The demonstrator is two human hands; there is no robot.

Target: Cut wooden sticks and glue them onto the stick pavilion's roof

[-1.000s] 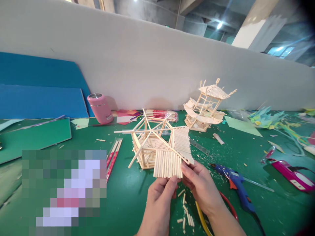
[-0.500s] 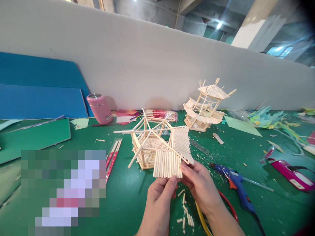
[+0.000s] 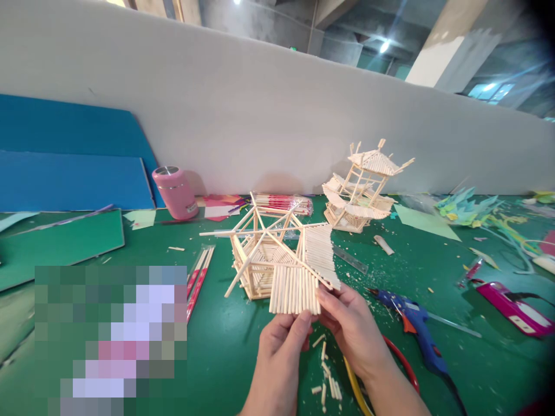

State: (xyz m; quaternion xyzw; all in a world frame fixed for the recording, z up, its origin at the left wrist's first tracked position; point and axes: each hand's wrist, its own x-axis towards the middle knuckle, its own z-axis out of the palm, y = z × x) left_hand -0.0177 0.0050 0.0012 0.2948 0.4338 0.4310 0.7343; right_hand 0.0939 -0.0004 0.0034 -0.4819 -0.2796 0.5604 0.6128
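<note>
Green worktop [image 3: 243,358] littered with stick offcuts — grey partition wall [image 3: 269,121] behind.
Left hand [image 3: 281,346] and right hand [image 3: 351,326] both pinch the stick roof panel [image 3: 295,289] at its near edge, against the hexagonal stick frame [image 3: 260,260].

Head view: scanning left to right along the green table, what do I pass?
Blue boards → pink cup → stick model frame, its roof panel pinched by left hand and right hand → blue glue gun → magenta tool.
</note>
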